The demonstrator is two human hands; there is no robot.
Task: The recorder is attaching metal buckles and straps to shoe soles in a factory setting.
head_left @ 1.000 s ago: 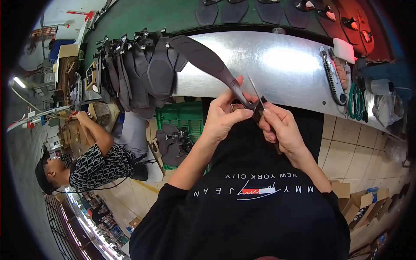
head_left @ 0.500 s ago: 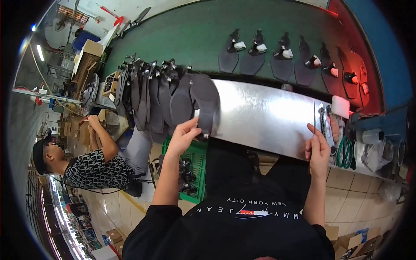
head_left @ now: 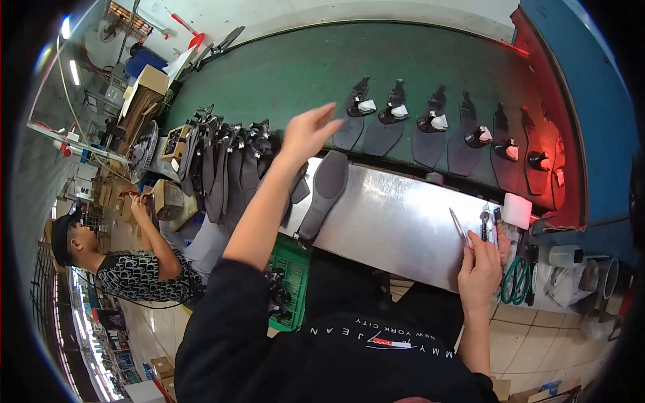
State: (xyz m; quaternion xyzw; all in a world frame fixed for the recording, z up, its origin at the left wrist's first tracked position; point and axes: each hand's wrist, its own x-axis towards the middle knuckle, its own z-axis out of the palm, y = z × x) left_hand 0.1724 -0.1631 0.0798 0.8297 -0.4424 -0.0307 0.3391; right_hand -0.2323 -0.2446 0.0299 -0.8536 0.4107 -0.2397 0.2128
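Note:
My left hand (head_left: pixel 310 134) is raised over the near edge of the green belt, fingers stretched and holding nothing. Just beyond its fingertips lies the leftmost sandal (head_left: pixel 349 124) of a row, its strap wrapped with a white piece. Below that hand, a dark grey sandal (head_left: pixel 327 188) lies sole up across the metal plate (head_left: pixel 396 221). My right hand (head_left: pixel 478 269), at the plate's right end, is closed round a thin pointed metal tool (head_left: pixel 460 225) whose tip points away from me; its exact kind is unclear.
Several dark sandals (head_left: pixel 225 168) stand packed together left of the plate. A green crate (head_left: pixel 293 275) sits below. Cutters (head_left: pixel 489 225), a white block (head_left: pixel 517 211) and a green cord coil (head_left: pixel 516 282) lie at the right. A co-worker (head_left: pixel 134 269) works at far left.
My left hand has let go of a sandal, now lying on the plate, and moved up toward the belt. My right hand has shifted slightly down, its tool tilting left.

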